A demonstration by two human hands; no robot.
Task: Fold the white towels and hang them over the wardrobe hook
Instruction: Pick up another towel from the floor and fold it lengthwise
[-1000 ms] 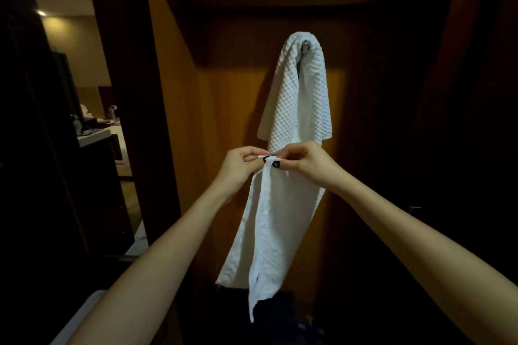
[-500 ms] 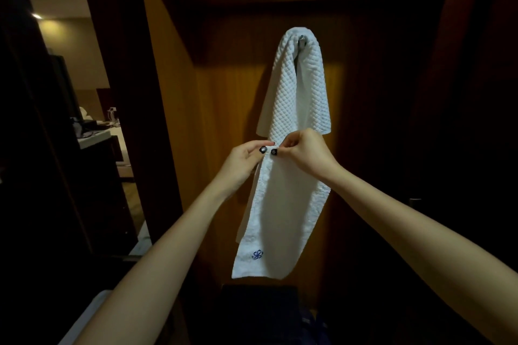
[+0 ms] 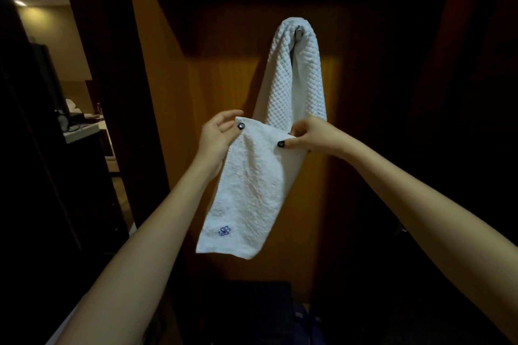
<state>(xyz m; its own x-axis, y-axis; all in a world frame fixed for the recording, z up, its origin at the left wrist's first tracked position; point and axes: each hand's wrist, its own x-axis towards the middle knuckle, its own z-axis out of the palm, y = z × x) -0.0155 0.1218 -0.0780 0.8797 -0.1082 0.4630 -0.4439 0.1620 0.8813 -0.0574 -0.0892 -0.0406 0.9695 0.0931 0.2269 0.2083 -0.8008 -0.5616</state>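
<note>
So both hands are up in front of the wardrobe, holding a small white towel point(image 3: 252, 182) by its top edge. The left hand point(image 3: 218, 138) has the top left corner, with its thumb pressed on the front and the fingers point(image 3: 224, 116) curled round behind. The right hand point(image 3: 312, 136) pinches the top right corner the same way, thumb and fingers clamped tight on the cloth. The towel hangs straight down between the forearms, a bit crumpled, with a little blue logo point(image 3: 224, 230) stitched near the bottom left corner.

Right behind it, a waffle towel point(image 3: 294, 87) is already draped over the metal hook point(image 3: 298, 31) on the wooden back panel point(image 3: 213, 87); its two halves hang down to about where the hands are. The held towel overlaps its lower end, and I can't tell if the two actually touch. It's all pretty dim.
</note>
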